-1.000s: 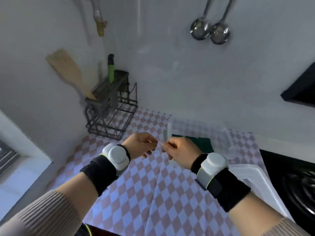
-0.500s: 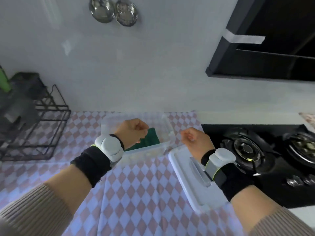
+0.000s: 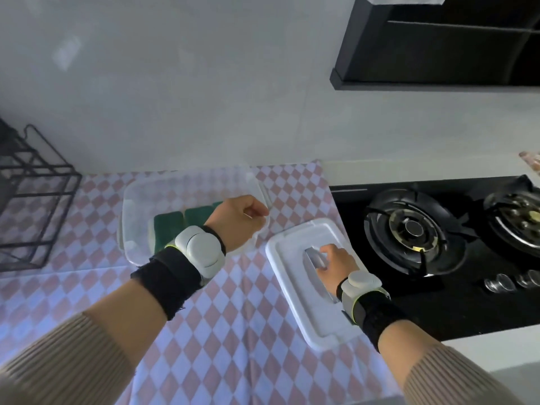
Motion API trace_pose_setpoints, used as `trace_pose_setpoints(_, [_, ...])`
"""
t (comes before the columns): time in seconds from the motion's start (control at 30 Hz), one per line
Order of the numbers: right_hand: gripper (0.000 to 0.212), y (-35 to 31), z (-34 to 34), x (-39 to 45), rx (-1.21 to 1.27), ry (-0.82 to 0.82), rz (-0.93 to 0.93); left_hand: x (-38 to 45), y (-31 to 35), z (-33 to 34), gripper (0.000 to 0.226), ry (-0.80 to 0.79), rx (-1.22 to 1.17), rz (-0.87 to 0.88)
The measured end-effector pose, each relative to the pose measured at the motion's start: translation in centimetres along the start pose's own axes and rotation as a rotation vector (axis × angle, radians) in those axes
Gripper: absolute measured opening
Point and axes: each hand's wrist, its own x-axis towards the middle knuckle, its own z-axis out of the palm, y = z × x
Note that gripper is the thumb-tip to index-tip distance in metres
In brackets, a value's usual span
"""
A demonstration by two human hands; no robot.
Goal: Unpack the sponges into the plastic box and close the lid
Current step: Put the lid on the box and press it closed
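My left hand (image 3: 238,220) is clenched over the clear plastic box (image 3: 130,217), hiding its right end and part of the green sponges (image 3: 168,226). Can't tell what it pinches. My right hand (image 3: 336,263) grips the handle of the white lid (image 3: 292,258); the lid lies flat beside the box, long axis diagonal, near the stove (image 3: 415,229). No readable labels.
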Motion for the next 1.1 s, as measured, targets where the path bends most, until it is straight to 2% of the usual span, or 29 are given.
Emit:
trace_pose_setpoints(0.2, [0.046,0.4,0.2,0.1,-0.008,-0.019,0.016,0.1,-0.1,0.8,0.017,0.003,0.027,-0.015])
trace_pose_setpoints(0.43, [0.051,-0.1,-5.4,-2.1,0.113,0.112,0.006,0.3,1.7,0.5,0.016,-0.015,0.054,-0.014])
trace_pose_setpoints(0.6, [0.051,-2.5,-10.1,-4.4,0.142,0.241,-0.116,0.7,4.4,-0.9,0.013,0.022,0.029,0.029])
trace_pose_setpoints(0.73, [0.049,-5.3,-12.3,-5.7,0.090,0.280,-0.251,0.2,5.3,-2.5,0.035,0.017,0.020,0.033])
trace_pose_setpoints(0.9, [0.042,-9.0,-13.2,-6.5,0.088,0.278,-0.399,-1.4,5.0,-4.4,0.052,0.069,0.097,0.023])
trace_pose_setpoints(1.1, [0.040,-13.5,-12.2,-6.5,0.055,0.206,-0.547,-3.8,1.9,-7.9,0.050,0.166,0.177,-0.058])
